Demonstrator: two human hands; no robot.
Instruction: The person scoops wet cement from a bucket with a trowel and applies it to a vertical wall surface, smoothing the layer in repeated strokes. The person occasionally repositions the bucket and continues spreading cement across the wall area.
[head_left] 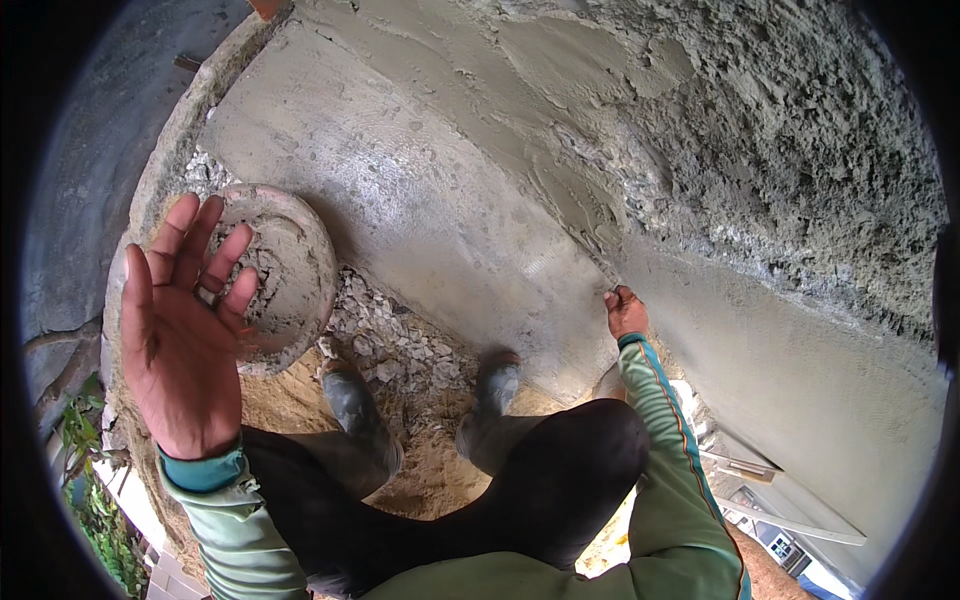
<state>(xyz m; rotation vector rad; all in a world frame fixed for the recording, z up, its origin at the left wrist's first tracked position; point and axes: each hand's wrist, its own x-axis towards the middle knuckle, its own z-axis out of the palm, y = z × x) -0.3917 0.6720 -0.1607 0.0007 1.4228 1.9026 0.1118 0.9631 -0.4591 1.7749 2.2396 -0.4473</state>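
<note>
My left hand [183, 325] is raised at the left, palm up, fingers spread and empty, partly in front of a round pan [294, 315] of grey mortar [266, 253]. At right of centre my right hand [627, 315] is closed on a thin, mortar-caked tool [606, 269], apparently a trowel seen edge-on, at the lower end of a band of wet mortar [560, 200] on the wall. Below that band is a smoother grey plastered face [430, 230].
Rough render [800, 140] covers the upper right. My boots [356, 410] stand on sandy ground beside grey rubble [385, 340]. A curved concrete edge [150, 208] runs along the left, with plants [95, 520] at lower left. Pale planks [760, 505] lie at lower right.
</note>
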